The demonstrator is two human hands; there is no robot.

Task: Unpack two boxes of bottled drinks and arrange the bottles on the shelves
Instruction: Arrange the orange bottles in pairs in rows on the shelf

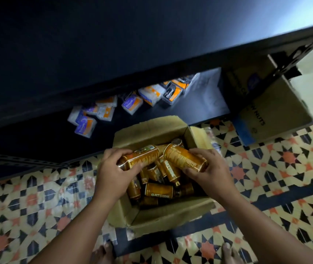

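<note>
An open cardboard box [152, 214] sits on the patterned floor below me, holding several golden-brown drink bottles [158, 190] lying in a heap. My left hand [112, 174] grips one golden bottle [146, 154] lying sideways above the box. My right hand [212, 170] grips a second golden bottle [184, 156] by its base, its neck pointing toward the first. The two bottles touch near the box's middle. A dark shelf board [113, 54] spans the upper view just beyond the box.
Small orange, white and purple packets [132, 104] lie on the lower dark shelf [199, 107] behind the box. A second cardboard box [271, 109] printed with "NUTS" stands at the right by a perforated shelf post [292, 61]. My bare feet [230, 252] stand on tiled floor [37, 197].
</note>
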